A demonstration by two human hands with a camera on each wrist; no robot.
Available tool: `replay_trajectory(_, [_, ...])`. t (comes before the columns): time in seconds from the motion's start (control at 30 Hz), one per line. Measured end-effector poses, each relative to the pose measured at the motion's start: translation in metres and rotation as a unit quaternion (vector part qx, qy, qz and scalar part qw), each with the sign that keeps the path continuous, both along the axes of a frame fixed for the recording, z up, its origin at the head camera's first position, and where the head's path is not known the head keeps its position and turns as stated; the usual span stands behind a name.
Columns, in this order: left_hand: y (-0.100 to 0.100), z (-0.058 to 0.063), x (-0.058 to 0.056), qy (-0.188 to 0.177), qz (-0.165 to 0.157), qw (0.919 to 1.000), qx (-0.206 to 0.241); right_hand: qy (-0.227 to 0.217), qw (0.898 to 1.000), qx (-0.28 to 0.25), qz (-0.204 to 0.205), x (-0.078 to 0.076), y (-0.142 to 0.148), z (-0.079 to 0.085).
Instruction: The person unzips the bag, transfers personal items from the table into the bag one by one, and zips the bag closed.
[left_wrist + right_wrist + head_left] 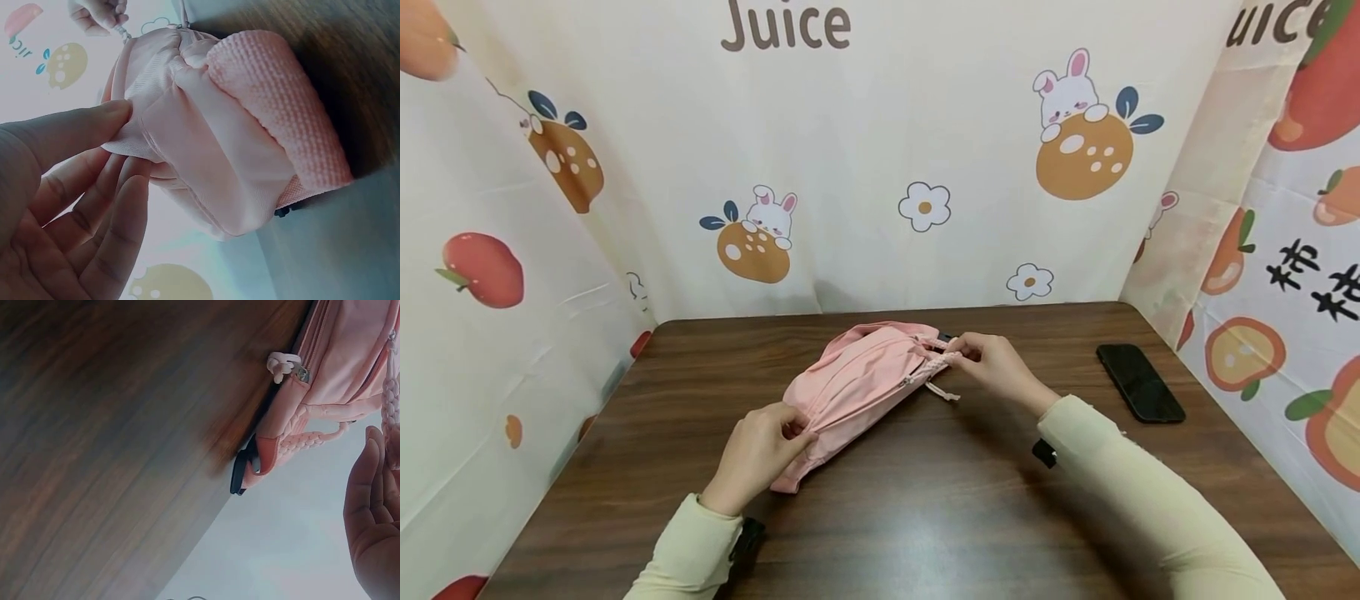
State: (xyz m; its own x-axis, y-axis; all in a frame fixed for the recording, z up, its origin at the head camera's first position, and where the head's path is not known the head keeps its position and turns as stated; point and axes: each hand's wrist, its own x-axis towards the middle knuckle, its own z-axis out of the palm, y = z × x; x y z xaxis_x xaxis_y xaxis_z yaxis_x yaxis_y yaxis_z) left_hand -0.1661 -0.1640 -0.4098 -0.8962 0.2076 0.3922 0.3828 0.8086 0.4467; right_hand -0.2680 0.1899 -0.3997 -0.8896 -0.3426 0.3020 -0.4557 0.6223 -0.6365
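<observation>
A pink fabric bag point(857, 367) with zippers lies slantwise on the table. My left hand point(760, 446) pinches a fold of its cloth at the near left end, thumb on top in the left wrist view. At the far right end, my right hand point(996, 367) pinches a braided zipper pull point(390, 394). Another knotted pull point(284, 365) hangs from a second zipper, away from the fingers. A black buckle point(239, 472) shows at the bag's end. Textured pink padding point(281, 106) faces the left wrist camera. Whether the zipper is undone is hard to tell.
A black phone point(1140, 382) lies on the right side of the dark wooden table point(910, 533). Printed cloth point(865, 150) with fruit and rabbits hangs behind the table and along both sides.
</observation>
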Motion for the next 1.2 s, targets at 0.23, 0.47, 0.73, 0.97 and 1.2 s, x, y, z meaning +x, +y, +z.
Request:
replay_trajectory(0.23, [-0.001,0.003,0.0,-0.01,-0.001,0.9999,0.003,0.015,1.0,0.009,-0.02,-0.003,0.001,0.003])
replay_trajectory(0.47, [-0.003,0.003,0.001,-0.008,0.001,1.0,0.0,0.023,0.998,0.013,-0.052,-0.006,0.009,0.006])
replay_trajectory(0.73, [-0.006,0.003,0.003,-0.012,-0.001,0.9999,-0.005,0.018,0.998,0.02,-0.061,-0.008,0.02,0.004])
replay_trajectory(0.97, [-0.009,0.002,0.003,-0.012,-0.006,0.9999,-0.007,0.014,0.997,0.027,-0.074,-0.011,0.029,0.001])
replay_trajectory(1.2, [-0.011,0.002,0.005,-0.016,-0.006,0.9999,-0.004,0.007,0.997,0.028,-0.078,-0.013,0.036,-0.003])
